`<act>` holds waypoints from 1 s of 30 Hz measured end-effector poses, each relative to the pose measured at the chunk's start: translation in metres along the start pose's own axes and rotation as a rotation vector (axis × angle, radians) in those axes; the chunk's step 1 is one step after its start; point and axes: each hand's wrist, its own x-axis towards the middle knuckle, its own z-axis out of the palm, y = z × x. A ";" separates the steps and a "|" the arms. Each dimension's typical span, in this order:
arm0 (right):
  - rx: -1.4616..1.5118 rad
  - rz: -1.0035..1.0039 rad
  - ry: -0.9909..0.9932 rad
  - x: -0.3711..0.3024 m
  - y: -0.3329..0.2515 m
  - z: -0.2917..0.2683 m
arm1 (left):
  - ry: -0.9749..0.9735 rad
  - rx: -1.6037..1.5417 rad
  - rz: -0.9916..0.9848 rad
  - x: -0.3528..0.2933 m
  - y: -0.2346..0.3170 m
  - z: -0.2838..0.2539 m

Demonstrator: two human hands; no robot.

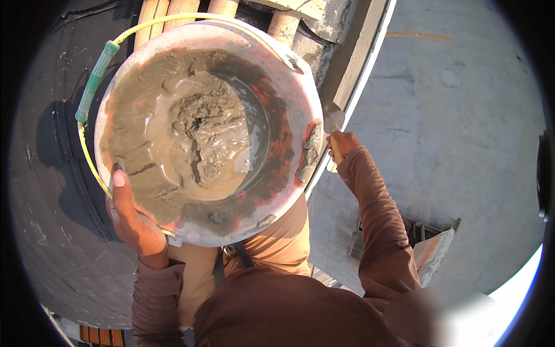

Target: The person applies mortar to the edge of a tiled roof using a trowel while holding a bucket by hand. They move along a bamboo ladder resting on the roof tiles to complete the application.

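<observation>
A large round bucket (202,232), reddish inside with a pale, mortar-smeared rim, fills the middle of the head view. Wet grey-brown mortar (211,133) lies in it, heaped at the centre with watery patches around. My left hand (136,222) grips the near left rim, thumb over the edge and fingers hidden outside. Just right of the bucket, my right hand (345,147) is closed around the pale yellow handle of a trowel (333,118), whose blade points away beside the wall edge. A lump of mortar (310,151) sticks to the right rim.
The bucket's yellow handle (173,17) with a green grip (95,81) swings out left. Dark roofing (52,191) lies left; several bamboo poles (283,28) are beyond the bucket. A narrow ledge (350,69) borders a grey surface (451,133) on the right, with a framed opening (425,231).
</observation>
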 end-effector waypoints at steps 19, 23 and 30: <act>0.026 -0.099 0.102 0.036 -0.048 0.008 | 0.104 0.123 0.001 0.002 -0.001 -0.001; 0.091 0.076 -0.011 0.019 0.088 0.014 | 0.045 0.048 0.084 0.002 -0.007 -0.007; -0.113 0.046 0.024 -0.043 0.212 0.037 | -0.024 -0.025 -0.053 -0.004 0.009 0.013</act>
